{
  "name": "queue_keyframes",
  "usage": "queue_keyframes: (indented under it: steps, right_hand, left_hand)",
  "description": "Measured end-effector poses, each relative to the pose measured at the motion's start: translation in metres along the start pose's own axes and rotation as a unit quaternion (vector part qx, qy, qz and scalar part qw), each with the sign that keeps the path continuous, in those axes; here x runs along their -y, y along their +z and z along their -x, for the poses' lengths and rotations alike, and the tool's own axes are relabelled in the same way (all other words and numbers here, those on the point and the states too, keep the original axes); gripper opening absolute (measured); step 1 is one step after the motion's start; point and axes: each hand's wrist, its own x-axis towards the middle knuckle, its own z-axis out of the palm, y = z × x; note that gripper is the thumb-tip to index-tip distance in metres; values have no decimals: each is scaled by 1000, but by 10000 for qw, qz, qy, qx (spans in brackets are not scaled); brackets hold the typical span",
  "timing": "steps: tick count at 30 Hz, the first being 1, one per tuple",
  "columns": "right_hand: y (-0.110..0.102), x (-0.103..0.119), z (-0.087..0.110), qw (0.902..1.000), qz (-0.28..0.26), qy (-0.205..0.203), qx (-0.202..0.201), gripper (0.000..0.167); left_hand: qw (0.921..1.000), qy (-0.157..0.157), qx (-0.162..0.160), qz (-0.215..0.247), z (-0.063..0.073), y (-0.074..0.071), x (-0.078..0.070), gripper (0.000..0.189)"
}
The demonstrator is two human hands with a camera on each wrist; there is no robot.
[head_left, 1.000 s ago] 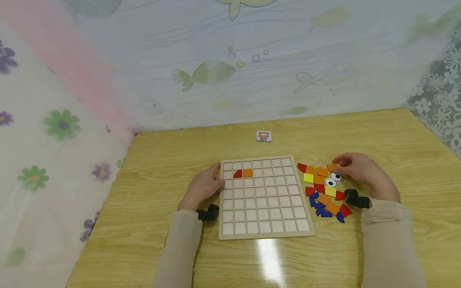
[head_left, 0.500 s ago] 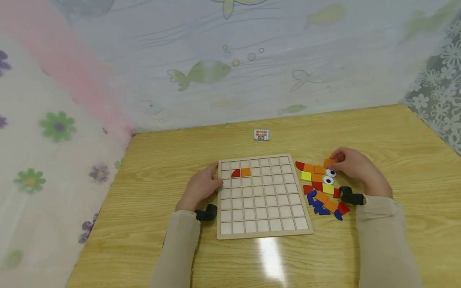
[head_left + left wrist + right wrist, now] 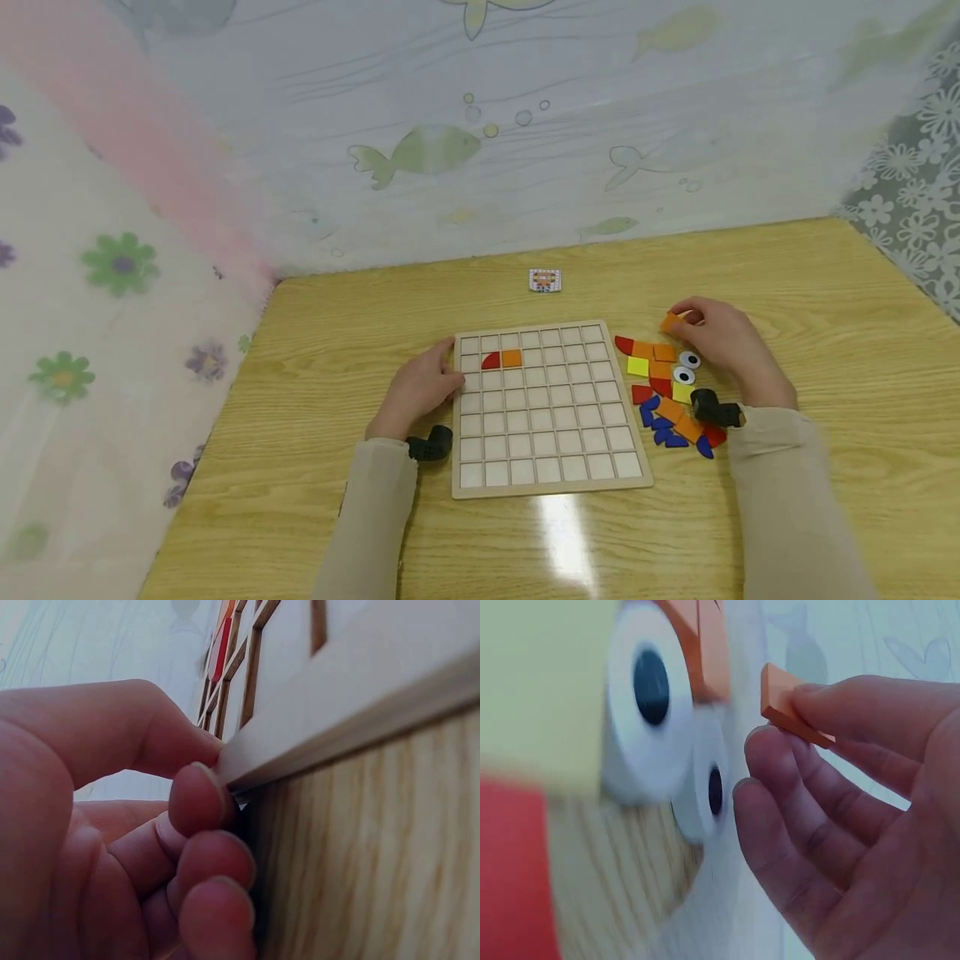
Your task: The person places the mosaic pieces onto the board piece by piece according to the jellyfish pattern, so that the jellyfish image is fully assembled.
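My right hand [image 3: 720,337] pinches an orange square tile [image 3: 670,322] between thumb and fingers, raised over the far end of the loose tiles. In the right wrist view the orange tile [image 3: 787,701] shows its thick edge, with two white eye discs [image 3: 651,686] beside it. A wooden grid board [image 3: 552,493] lies in the middle of the table. One red rounded tile [image 3: 491,361] and one orange square tile [image 3: 512,358] sit side by side in its second row. My left hand [image 3: 422,387] grips the board's left edge, thumb at the rim [image 3: 300,724] and fingers curled alongside.
Right of the board lie several loose tiles: orange, yellow [image 3: 637,367], red and blue [image 3: 677,442]. A small picture card [image 3: 545,280] is on the wooden table [image 3: 360,308] behind the board. A fish-patterned curtain [image 3: 375,217] hangs along the table's back edge.
My right hand has lifted the orange square tile from the loose tiles and moved it left and away from me. My left hand stays at the board's edge.
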Motion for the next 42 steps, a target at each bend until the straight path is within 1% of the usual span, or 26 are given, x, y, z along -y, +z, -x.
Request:
queue_keyframes:
  steps: [7, 13, 18, 22, 26, 29, 33, 35, 42]
  right_hand:
    - [11, 18, -4, 9994, -134, -300, -54, 33]
    - [26, 36, -10, 9979, -110, -620, -112, 32]
    - [42, 55, -17, 9940, -156, -1081, 74, 32]
    - [51, 69, -20, 9890, 75, -1466, 194, 27]
    - [58, 80, -23, 9852, 177, -1672, 338, 25]
    - [61, 85, -25, 9839, 154, -1699, 527, 26]
    - [64, 88, -28, 9839, 56, -1569, 852, 28]
    - [65, 90, -29, 9836, 33, -1534, 946, 28]
    - [73, 101, -32, 9780, 134, -1767, 1101, 21]
  left_hand:
    - [10000, -51, -61, 25, 0, 0, 0, 67]
    - [10000, 4, -78, 27, 0, 1, -1, 68]
    - [9999, 17, -103, 14, -1, 2, 1, 69]
    - [10000, 48, -35, -25, -1, 2, 1, 68]
    - [9999, 92, -34, -44, -1, 1, 2, 66]
    - [10000, 83, -50, -11, 0, 1, 2, 63]
    - [10000, 33, -76, 41, 0, 1, 2, 60]
    - [9999, 6, -93, 62, 0, 1, 2, 60]
    - [9999, 38, -136, 65, -2, 0, 1, 58]
